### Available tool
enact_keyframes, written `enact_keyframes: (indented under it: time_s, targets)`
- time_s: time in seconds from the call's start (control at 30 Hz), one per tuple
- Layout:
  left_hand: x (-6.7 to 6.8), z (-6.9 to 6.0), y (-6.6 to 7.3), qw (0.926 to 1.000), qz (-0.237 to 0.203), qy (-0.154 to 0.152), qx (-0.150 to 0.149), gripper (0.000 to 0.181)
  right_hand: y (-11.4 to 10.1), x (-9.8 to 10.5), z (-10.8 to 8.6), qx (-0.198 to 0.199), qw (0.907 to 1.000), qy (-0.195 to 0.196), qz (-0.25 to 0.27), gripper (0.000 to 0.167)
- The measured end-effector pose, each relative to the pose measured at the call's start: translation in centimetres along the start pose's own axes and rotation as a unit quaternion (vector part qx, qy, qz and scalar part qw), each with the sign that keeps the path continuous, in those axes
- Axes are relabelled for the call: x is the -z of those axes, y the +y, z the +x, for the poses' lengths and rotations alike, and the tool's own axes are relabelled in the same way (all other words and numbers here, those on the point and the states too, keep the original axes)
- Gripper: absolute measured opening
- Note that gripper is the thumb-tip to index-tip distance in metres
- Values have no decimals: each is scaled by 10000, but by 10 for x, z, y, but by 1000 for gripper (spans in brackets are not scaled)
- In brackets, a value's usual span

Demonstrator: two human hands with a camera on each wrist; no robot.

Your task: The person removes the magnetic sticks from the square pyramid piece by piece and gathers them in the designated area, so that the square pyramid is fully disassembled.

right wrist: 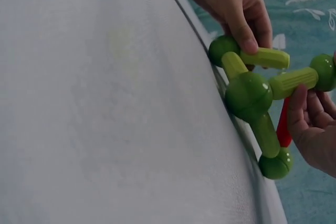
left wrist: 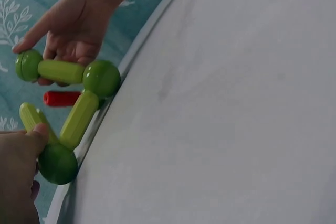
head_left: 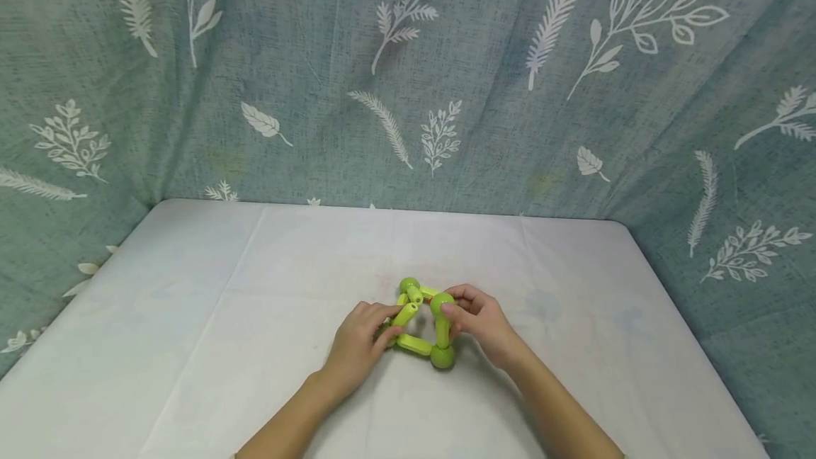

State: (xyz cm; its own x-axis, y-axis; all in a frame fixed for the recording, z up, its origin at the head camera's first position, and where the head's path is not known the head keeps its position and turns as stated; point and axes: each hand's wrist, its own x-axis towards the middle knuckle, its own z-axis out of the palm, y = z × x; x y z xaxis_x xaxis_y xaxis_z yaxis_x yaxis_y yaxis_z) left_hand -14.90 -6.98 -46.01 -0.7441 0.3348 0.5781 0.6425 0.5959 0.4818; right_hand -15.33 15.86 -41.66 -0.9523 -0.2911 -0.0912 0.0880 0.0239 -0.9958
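A frame of green balls and yellow-green rods stands on the white table, with a ball at the near corner [head_left: 443,357]. My left hand [head_left: 360,346] pinches a yellow-green rod [head_left: 405,314] that tilts up from the left ball [left wrist: 58,163]. My right hand [head_left: 484,324] holds the upright rod [head_left: 443,331] and its top ball [head_left: 443,304], thumb on the ball. A red rod [left wrist: 62,98] shows behind the upright rod in the left wrist view. At the back corner is another ball [head_left: 409,286] with a short rod tilted up.
The white cloth-covered table [head_left: 255,346] spreads around the frame. Behind it and at both sides hangs a green-blue curtain [head_left: 319,91] with white leaf patterns.
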Motion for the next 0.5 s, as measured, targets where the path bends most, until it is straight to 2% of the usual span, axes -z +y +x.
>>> enact_keyframes:
  time_s: [0.17,0.27,0.37,0.5]
  targets:
    - [-1,1,-7,9999,8,135,-74,36,2,-4,-1,83,9997,-156,145,39]
    - [-2,0,-5,9989,-58,438,-183,43,3,-6,0,125,9997,-108,186,38]
    - [-2,1,0,9943,-451,725,-645,45,5,-9,0,167,9994,-49,284,37]
    - [-6,1,6,9862,-756,629,-1331,37,7,-13,-2,262,9987,-40,425,38]
